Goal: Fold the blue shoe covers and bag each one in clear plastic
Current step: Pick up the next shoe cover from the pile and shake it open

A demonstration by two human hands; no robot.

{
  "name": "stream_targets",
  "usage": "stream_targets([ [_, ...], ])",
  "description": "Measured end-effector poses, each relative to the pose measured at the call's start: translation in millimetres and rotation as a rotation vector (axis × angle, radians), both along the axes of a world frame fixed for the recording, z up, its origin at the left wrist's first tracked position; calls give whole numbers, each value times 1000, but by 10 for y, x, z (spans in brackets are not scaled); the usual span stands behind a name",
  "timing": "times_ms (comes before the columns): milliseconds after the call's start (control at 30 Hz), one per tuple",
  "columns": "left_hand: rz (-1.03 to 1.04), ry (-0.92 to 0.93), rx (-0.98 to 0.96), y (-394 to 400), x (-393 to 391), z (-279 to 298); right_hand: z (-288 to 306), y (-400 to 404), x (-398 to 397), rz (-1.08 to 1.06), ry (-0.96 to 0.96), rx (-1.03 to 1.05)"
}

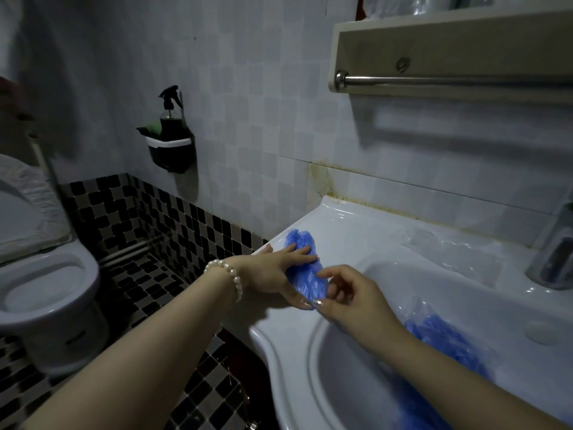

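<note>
Basin (356, 352) holds a pile of blue shoe covers (446, 339). One shoe cover (305, 268) lies on the sink ledge; your L hand (273, 268) presses it w/ straight fingers, R hand (347, 293) pinches its near edge. Clear plastic bags (449, 246) behind, by faucet (555, 252). Tiled bathroom, toilet (40, 283) left.

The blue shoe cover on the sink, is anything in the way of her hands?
No. The left hand presses flat on the blue shoe cover, and the right hand pinches its near edge.

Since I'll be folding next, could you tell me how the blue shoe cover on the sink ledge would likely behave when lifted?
The blue shoe cover looks thin and crinkled, so probably floppy and very light. It may slide on the glossy sink ledge, which is perhaps why the left hand presses it flat.
</note>
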State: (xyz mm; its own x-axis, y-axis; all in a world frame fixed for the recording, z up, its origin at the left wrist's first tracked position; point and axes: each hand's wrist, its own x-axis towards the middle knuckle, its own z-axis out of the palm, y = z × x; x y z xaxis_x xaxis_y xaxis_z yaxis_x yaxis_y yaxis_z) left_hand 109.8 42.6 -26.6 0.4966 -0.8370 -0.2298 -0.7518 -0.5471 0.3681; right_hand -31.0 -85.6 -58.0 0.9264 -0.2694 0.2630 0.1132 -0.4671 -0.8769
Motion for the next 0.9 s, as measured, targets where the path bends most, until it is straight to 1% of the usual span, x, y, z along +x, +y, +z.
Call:
stream_targets([
  [67,8,-1,-1,-6,-14,13,-21,-84,-31,86,-80,-87],
  [100,8,-9,0,-10,-23,16,-26,-104,-36,98,-88,-125],
  [200,6,-9,-6,-7,-20,12,-38,-78,5,40,-77,-152],
  [233,13,20,-15,-5,-25,20,-33,-60,34,6,-61,-177],
  [300,53,146,-70,0,-51,62,17,-7,78,-38,1,-299],
  [367,85,270,-124,-3,-70,101,83,38,100,-98,149,-480],
  [400,85,270,-119,0,-80,105,114,62,109,-132,227,-557],
  [467,66,162,-75,6,-85,81,147,109,135,-191,306,-651],
  [533,49,72,-52,14,-62,41,146,159,148,-230,331,-691],
  [600,46,57,-52,14,-46,15,134,185,144,-246,341,-742],
  [633,46,58,-52,14,-43,11,125,176,138,-242,321,-737],
  [667,47,58,-51,8,-42,9,121,160,116,-231,275,-688],
  [767,47,48,-53,-6,-28,4,73,74,47,-114,69,-338],
  [800,46,50,-52,-9,-22,2,57,43,23,-61,18,-278],
  [900,47,46,-53,-21,-2,1,49,-59,7,43,-32,-269],
])
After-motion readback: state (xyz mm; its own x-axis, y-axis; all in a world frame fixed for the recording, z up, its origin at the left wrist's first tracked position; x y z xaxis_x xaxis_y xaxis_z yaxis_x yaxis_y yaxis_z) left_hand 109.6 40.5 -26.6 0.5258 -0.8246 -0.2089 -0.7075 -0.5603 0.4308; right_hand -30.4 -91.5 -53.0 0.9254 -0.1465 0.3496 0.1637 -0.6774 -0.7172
